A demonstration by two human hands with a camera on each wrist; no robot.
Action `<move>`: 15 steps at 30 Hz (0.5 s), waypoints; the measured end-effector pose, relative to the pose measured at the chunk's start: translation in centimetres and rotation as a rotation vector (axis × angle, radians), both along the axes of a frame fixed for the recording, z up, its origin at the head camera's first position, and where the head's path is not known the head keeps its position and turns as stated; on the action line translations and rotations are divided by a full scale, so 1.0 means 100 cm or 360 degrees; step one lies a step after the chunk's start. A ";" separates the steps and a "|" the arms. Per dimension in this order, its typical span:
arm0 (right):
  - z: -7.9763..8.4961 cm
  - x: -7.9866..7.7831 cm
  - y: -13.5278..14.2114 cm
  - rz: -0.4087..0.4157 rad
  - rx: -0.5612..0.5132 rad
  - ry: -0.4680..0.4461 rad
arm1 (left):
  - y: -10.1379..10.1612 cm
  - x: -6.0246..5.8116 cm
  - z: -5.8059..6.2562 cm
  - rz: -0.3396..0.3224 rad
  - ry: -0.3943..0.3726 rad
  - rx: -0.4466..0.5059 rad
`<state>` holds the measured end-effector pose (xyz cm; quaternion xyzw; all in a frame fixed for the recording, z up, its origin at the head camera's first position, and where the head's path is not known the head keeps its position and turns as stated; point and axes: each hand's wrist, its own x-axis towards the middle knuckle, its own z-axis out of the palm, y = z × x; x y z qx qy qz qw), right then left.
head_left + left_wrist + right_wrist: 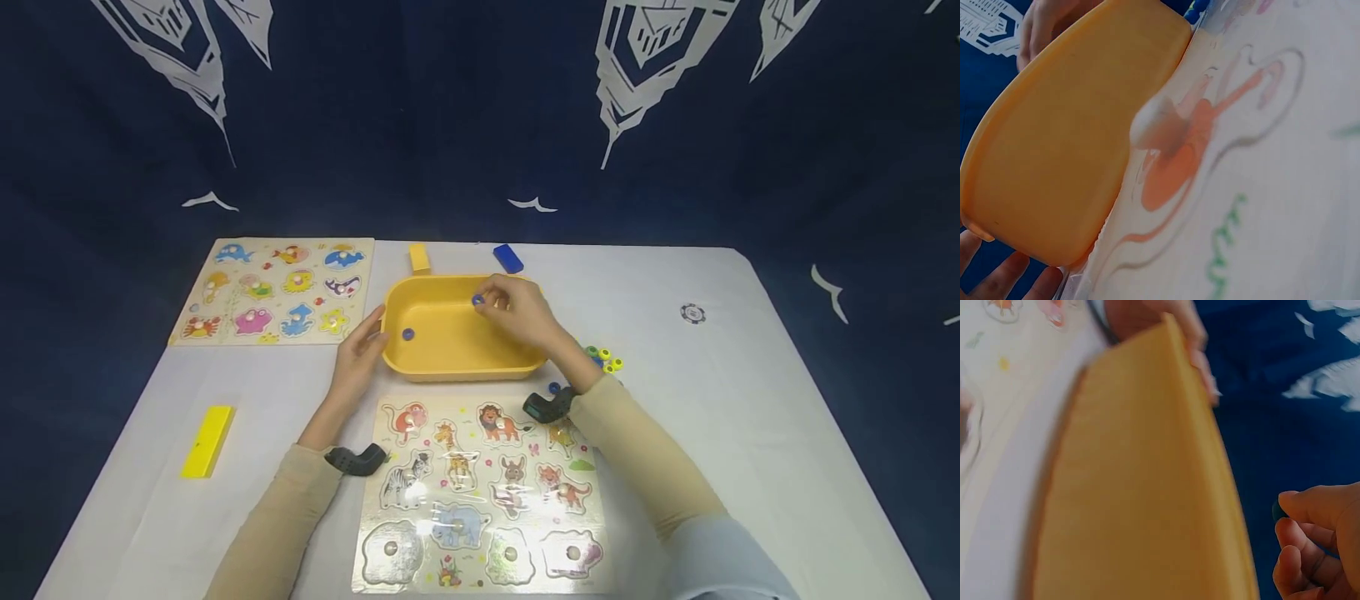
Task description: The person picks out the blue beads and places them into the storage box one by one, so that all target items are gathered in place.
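Observation:
A yellow plastic tray [457, 373] stands in the middle of the table. My left hand [358, 354] rests against its left end, fingers fairly straight along the outside; in the left wrist view the fingertips [1007, 275] show at the tray's end. Above the tray's right half, my right hand [521, 310] pinches a small blue round bead [477, 300] between thumb and forefinger. In the right wrist view that bead [1279, 511] looks dark and is partly covered by the fingertips. A second blue bead [408, 334] lies on the tray floor at the left.
Green, yellow and blue beads [605, 355] cluster right of the tray, with a blue one [554, 387] nearer. An animal puzzle board [480, 483] lies in front and a sea-animal board [277, 292] back left. Yellow [207, 442] [419, 258] and blue blocks [508, 258] and a patterned disc [693, 313] lie around.

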<state>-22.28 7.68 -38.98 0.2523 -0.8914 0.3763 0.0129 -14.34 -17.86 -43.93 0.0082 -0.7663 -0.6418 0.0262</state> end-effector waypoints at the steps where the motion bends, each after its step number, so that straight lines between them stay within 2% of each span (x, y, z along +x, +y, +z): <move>1: -0.002 -0.003 -0.011 0.0026 0.0025 -0.0024 | 0.000 0.000 0.000 0.0000 0.0004 0.0003; 7: -0.016 -0.016 -0.060 0.0094 0.0150 -0.0158 | 0.000 -0.001 0.000 0.0001 0.0021 0.0008; 15: -0.036 -0.022 -0.093 0.0125 0.0302 -0.0234 | -0.001 -0.001 -0.002 -0.0012 0.0032 0.0018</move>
